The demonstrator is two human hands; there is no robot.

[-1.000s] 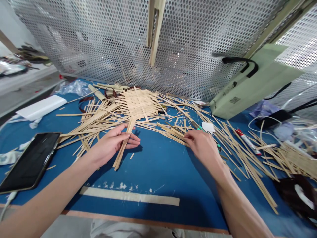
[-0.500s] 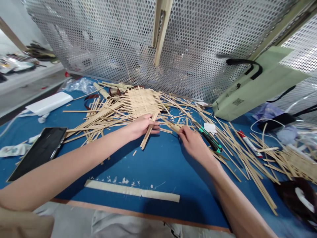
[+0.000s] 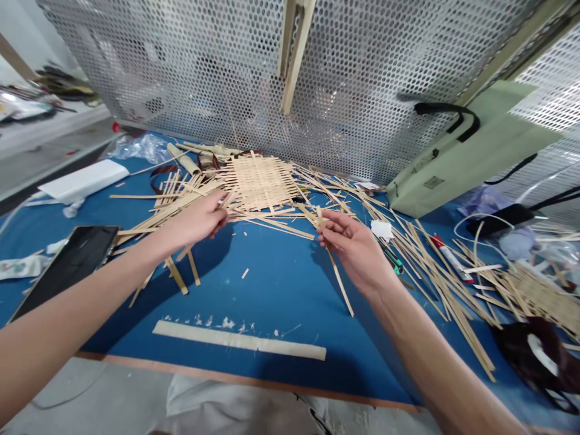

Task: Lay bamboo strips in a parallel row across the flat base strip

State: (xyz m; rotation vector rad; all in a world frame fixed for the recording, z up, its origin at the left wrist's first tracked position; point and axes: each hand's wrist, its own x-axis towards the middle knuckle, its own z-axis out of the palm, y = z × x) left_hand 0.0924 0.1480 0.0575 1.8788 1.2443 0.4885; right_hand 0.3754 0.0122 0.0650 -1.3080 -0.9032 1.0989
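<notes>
My left hand (image 3: 202, 219) is closed around some bamboo strips (image 3: 176, 276) at the left of the woven bamboo mat (image 3: 260, 181); their ends poke out below the hand. In my right hand (image 3: 342, 237), right of centre, a thin bamboo strip (image 3: 339, 281) is pinched between thumb and fingers, its lower end slanting down to the right. The mat lies flat at the back middle, with loose ends sticking out along its sides. A wide flat bamboo slat (image 3: 240, 340) rests near the front edge.
Loose strips (image 3: 435, 272) spread over the right side. A green-black cutter (image 3: 393, 258) lies beside my right hand. A dark tablet (image 3: 67, 266) and a white box (image 3: 84, 180) are on the left. A pale green bag (image 3: 453, 157) stands at the back right, before a perforated metal screen (image 3: 217, 78).
My left hand has moved left, away from the centre, and strips now hang below it. My right hand has turned and now holds a thin strip pointing downward.
</notes>
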